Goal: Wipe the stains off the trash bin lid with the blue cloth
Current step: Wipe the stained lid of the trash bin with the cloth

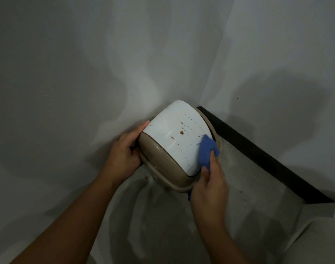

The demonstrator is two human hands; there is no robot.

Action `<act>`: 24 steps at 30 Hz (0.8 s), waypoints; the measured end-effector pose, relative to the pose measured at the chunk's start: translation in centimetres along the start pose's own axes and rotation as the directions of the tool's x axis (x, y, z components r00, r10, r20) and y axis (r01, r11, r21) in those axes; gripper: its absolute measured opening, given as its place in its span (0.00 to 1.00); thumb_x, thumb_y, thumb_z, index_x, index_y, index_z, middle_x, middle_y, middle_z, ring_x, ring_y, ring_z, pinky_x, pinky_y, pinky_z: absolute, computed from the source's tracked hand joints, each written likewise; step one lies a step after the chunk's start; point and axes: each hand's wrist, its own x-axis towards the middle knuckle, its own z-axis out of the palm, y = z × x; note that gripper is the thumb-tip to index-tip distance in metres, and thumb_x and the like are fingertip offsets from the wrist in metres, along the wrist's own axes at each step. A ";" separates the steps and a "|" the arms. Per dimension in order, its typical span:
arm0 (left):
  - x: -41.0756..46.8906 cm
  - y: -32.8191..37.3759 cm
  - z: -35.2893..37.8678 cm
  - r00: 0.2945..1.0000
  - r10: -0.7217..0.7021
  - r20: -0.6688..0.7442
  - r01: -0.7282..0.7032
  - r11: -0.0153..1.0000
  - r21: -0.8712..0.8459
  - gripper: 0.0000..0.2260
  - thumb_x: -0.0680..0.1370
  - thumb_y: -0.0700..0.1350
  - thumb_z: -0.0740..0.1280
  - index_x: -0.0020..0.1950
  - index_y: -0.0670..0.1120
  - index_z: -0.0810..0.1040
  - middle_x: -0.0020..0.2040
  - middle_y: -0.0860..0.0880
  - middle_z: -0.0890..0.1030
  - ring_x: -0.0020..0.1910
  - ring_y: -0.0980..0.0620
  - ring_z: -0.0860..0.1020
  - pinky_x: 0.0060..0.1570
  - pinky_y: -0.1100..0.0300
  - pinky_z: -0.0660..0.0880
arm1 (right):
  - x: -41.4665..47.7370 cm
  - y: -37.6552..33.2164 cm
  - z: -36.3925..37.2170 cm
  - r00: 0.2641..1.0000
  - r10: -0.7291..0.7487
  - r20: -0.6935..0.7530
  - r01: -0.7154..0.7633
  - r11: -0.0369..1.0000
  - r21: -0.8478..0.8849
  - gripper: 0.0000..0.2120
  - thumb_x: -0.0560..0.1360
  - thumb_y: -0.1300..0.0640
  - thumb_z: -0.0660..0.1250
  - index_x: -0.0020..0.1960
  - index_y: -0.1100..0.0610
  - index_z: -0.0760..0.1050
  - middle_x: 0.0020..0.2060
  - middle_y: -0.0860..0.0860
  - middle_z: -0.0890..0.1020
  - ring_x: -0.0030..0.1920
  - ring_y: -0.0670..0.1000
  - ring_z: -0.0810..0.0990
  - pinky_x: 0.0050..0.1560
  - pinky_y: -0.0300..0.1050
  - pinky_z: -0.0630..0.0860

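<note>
Showing brown spots (dotted lines): white lid (174, 130) | right hand (208, 184) fingers clamped on blue cloth (207, 149) | left hand (124, 149) gripping lid

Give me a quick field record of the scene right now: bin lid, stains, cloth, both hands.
lid: white swing lid in a beige frame, tilted toward the camera
stains: brown drops and dotted trails, largest spot near the lid's middle; not yet wiped
cloth: blue cloth pressed on the lid's right edge
left hand: left hand grips the bin's left side
right hand: right hand holds the cloth against the lid
location: in a corner between grey walls, dark baseboard to the right
</note>
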 end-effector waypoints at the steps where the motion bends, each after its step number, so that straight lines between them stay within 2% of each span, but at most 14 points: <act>1: 0.0 0.0 0.0 1.000 -0.002 0.001 0.002 1.000 0.005 0.36 0.70 0.26 0.66 0.74 0.53 0.71 0.67 0.47 0.78 0.69 0.54 0.74 0.71 0.63 0.66 | 0.8 -0.3 0.0 1.000 0.000 -0.013 0.000 1.000 0.001 0.21 0.79 0.58 0.57 0.71 0.52 0.61 0.69 0.55 0.70 0.68 0.54 0.68 0.66 0.59 0.69; 4: 0.1 0.0 0.0 1.000 -0.017 -0.002 0.017 1.000 0.020 0.37 0.70 0.26 0.66 0.74 0.53 0.70 0.67 0.46 0.78 0.69 0.51 0.74 0.71 0.59 0.68 | 2.7 -1.9 0.2 0.997 -0.050 -0.059 0.051 0.999 0.012 0.20 0.79 0.60 0.58 0.70 0.54 0.63 0.69 0.56 0.69 0.68 0.56 0.68 0.67 0.59 0.67; 6: 0.1 0.1 0.1 1.000 -0.031 -0.004 0.031 0.999 0.013 0.37 0.70 0.25 0.66 0.74 0.53 0.70 0.67 0.45 0.78 0.69 0.51 0.74 0.72 0.54 0.69 | 3.2 -3.2 0.4 0.989 -0.134 -0.065 0.134 0.991 -0.001 0.22 0.78 0.62 0.60 0.71 0.55 0.62 0.70 0.56 0.67 0.71 0.56 0.64 0.69 0.54 0.61; 9: 0.1 0.3 0.3 0.999 -0.039 -0.018 0.039 0.999 -0.015 0.35 0.71 0.26 0.66 0.74 0.52 0.70 0.68 0.48 0.77 0.70 0.54 0.73 0.72 0.51 0.70 | 2.5 -4.1 0.9 0.955 -0.286 0.074 0.290 0.956 -0.043 0.30 0.75 0.67 0.64 0.72 0.55 0.55 0.72 0.55 0.65 0.73 0.53 0.57 0.71 0.54 0.56; 11: 0.1 0.3 0.4 0.999 -0.043 -0.023 0.042 0.999 -0.029 0.34 0.72 0.26 0.65 0.74 0.52 0.70 0.69 0.50 0.76 0.70 0.55 0.73 0.72 0.51 0.70 | 1.3 -3.2 0.8 0.920 -0.359 0.156 0.372 0.926 -0.062 0.35 0.72 0.71 0.67 0.69 0.54 0.52 0.71 0.55 0.65 0.72 0.55 0.57 0.71 0.57 0.57; 13: 0.1 0.3 0.5 0.998 -0.053 -0.031 0.052 0.998 -0.030 0.35 0.72 0.26 0.64 0.74 0.52 0.71 0.69 0.49 0.77 0.70 0.54 0.73 0.71 0.50 0.70 | 0.4 -1.6 0.2 0.898 -0.404 0.173 0.425 0.899 -0.106 0.37 0.70 0.72 0.68 0.69 0.54 0.53 0.71 0.54 0.65 0.72 0.57 0.59 0.70 0.58 0.59; 16: 0.2 0.3 0.7 0.997 -0.046 -0.065 0.046 0.999 -0.004 0.37 0.70 0.24 0.61 0.73 0.53 0.72 0.67 0.49 0.79 0.69 0.53 0.74 0.70 0.51 0.71 | 1.0 -0.3 -0.8 0.934 -0.340 0.110 0.353 0.925 -0.139 0.35 0.71 0.69 0.67 0.71 0.53 0.54 0.70 0.50 0.62 0.72 0.57 0.60 0.69 0.58 0.61; 18: 0.2 0.3 0.8 0.997 -0.035 -0.072 0.035 0.999 -0.001 0.36 0.69 0.23 0.60 0.72 0.52 0.73 0.68 0.51 0.78 0.70 0.54 0.73 0.71 0.50 0.71 | 2.6 -0.9 -0.8 0.959 -0.278 0.060 0.283 0.949 -0.136 0.31 0.74 0.68 0.64 0.72 0.54 0.57 0.72 0.53 0.64 0.71 0.59 0.62 0.68 0.62 0.64; 20: 0.1 0.4 0.8 0.997 -0.033 -0.070 0.033 0.999 0.001 0.37 0.69 0.23 0.60 0.72 0.52 0.73 0.68 0.52 0.78 0.70 0.54 0.73 0.71 0.50 0.70 | 4.2 -2.6 -0.3 0.954 -0.294 0.059 0.300 0.939 -0.166 0.29 0.75 0.66 0.63 0.73 0.56 0.58 0.72 0.55 0.65 0.72 0.57 0.60 0.69 0.62 0.63; 22: 0.1 0.6 0.8 0.996 -0.040 -0.078 0.041 0.999 0.003 0.37 0.69 0.23 0.60 0.72 0.52 0.73 0.67 0.51 0.79 0.69 0.53 0.74 0.70 0.50 0.71 | 5.1 -4.6 0.5 0.913 -0.390 0.117 0.406 0.895 -0.184 0.29 0.74 0.68 0.63 0.72 0.57 0.58 0.72 0.55 0.65 0.73 0.55 0.57 0.70 0.61 0.61; 24: 0.2 0.8 0.8 0.996 -0.021 -0.086 0.022 1.000 0.002 0.36 0.68 0.23 0.60 0.71 0.49 0.74 0.67 0.50 0.79 0.68 0.52 0.75 0.70 0.49 0.71 | 4.8 -6.0 1.1 0.809 -0.525 0.263 0.576 0.798 -0.179 0.32 0.71 0.70 0.67 0.71 0.58 0.60 0.71 0.56 0.67 0.72 0.55 0.57 0.71 0.61 0.58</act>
